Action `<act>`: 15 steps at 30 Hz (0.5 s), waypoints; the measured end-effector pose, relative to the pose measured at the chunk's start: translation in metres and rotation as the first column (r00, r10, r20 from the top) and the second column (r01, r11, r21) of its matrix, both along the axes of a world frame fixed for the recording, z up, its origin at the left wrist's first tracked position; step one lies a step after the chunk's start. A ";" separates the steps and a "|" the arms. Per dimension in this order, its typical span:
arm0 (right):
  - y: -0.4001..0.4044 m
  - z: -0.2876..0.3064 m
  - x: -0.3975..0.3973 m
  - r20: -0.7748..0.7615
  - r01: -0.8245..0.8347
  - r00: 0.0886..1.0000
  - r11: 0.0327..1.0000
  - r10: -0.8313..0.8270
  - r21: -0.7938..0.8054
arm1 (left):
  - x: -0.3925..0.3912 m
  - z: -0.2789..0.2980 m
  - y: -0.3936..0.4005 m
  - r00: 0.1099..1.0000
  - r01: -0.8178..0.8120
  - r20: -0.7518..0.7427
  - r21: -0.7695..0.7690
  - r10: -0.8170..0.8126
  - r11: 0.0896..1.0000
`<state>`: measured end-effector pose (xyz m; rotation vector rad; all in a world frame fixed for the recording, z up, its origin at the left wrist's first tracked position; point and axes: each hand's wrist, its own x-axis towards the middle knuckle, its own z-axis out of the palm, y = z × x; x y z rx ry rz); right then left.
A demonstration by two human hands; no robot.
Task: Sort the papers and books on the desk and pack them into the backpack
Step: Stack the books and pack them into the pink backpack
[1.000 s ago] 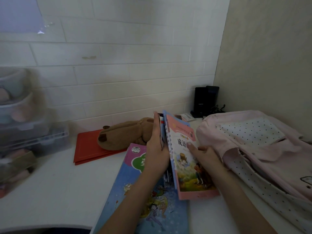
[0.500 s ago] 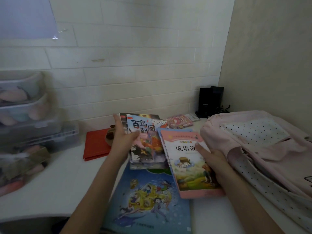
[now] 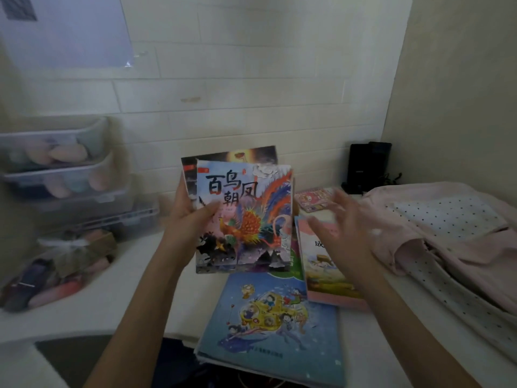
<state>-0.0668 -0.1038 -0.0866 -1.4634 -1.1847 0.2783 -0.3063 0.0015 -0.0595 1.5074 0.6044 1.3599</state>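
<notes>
White desk (image 3: 84,309) against a brick wall: our left hand (image 3: 186,219) grips a small stack of picture books (image 3: 243,217) upright, our right hand (image 3: 344,233) hovers spread and blurred over a pink book (image 3: 330,278) — nothing visibly packed into the pink backpack (image 3: 447,233) beside it.

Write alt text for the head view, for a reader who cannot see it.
The left hand holds up a small stack of picture books, phoenix cover in front, above a white desk. The blurred right hand hovers open over a pink book, beside a pink backpack.
</notes>
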 end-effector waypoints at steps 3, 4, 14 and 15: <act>0.016 0.021 -0.018 -0.292 -0.380 0.875 0.921 0.387 0.085 | 0.015 0.006 -0.015 0.996 0.086 -0.002 0.045 -0.086 0.995; 0.019 0.024 -0.019 -0.319 -0.402 0.849 0.907 0.422 0.128 | 0.020 0.005 -0.020 0.994 0.108 -0.012 0.032 -0.108 0.994; 0.006 0.010 -0.033 -0.221 -0.372 0.912 0.923 0.345 -0.095 | 0.030 -0.026 -0.031 0.992 0.079 -0.098 -0.057 -0.084 0.995; 0.007 0.008 -0.034 -0.215 -0.346 0.922 0.934 0.321 -0.090 | 0.032 -0.032 -0.033 0.992 0.028 -0.118 -0.067 -0.036 0.997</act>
